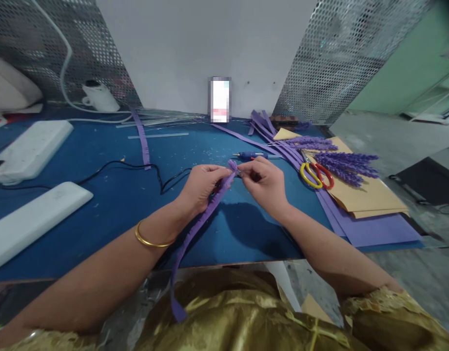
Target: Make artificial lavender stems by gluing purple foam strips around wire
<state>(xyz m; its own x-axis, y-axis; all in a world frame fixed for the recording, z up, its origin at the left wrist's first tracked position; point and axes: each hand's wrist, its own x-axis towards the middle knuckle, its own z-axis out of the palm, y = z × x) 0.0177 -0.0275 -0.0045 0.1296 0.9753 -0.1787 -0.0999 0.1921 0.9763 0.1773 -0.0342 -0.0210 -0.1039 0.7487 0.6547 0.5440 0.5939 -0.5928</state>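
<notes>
A long fringed purple foam strip [195, 234] runs from my lap up to my hands. My left hand [201, 184] is closed round the strip near its upper end. My right hand [265, 181] pinches the strip's rolled tip [233, 165] together with a thin stick that is mostly hidden by the fingers. Both hands hover just above the blue table [118, 195], almost touching each other. A gold bangle [151, 239] sits on my left wrist.
A blue glue gun [250, 155] lies just beyond my hands, its black cord [136, 168] trailing left. Scissors with yellow and red handles [316, 175], finished purple flower stems [344, 165], purple sheets [374, 229] and tan paper [370, 197] lie at right. White boxes [30, 146] sit at left.
</notes>
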